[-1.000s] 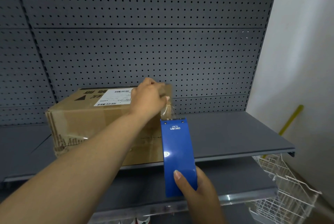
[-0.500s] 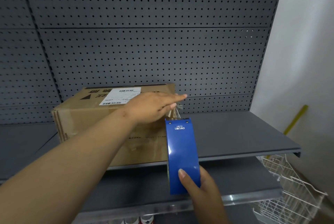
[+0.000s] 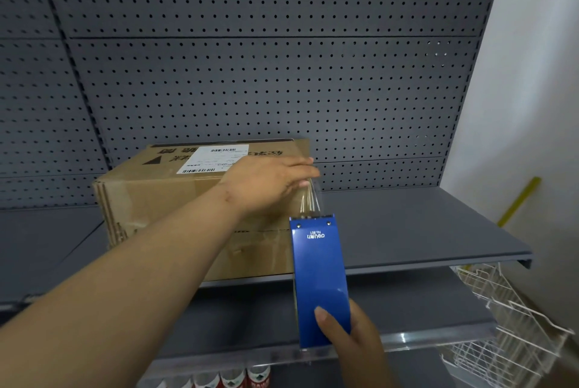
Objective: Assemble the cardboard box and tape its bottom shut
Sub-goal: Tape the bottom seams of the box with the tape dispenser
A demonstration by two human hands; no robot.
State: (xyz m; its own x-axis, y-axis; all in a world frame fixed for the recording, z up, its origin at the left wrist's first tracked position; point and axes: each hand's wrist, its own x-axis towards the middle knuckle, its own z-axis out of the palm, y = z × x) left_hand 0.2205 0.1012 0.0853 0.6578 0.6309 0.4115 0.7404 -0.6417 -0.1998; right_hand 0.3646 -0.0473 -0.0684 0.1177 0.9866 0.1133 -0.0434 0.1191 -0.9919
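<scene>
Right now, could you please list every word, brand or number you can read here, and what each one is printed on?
"deli", upside down: on the blue tape dispenser.
"No.801", upside down, just legible: same dispenser, above the brand.
White shipping label on the cardboard box: barcodes and text too small to read.
Black characters printed on the box top: blurred, partly covered, unreadable.

dark grey pegboard back panel [image 3: 250,74] fills most of the view, w/ rows of small holes and a vertical upright at left. grey metal shelf [image 3: 407,231] runs across the middle, a 2nd lower shelf [image 3: 250,318] below it w/ a clear plastic strip along its front edge. white plain wall [image 3: 532,74] at right, yellow stick [image 3: 520,201] leaning against it. white wire basket [image 3: 507,325] at bottom right, beside the shelving. red-labelled bottles [image 3: 232,378] at bottom edge, only tops seen. light is soft, even.
</scene>
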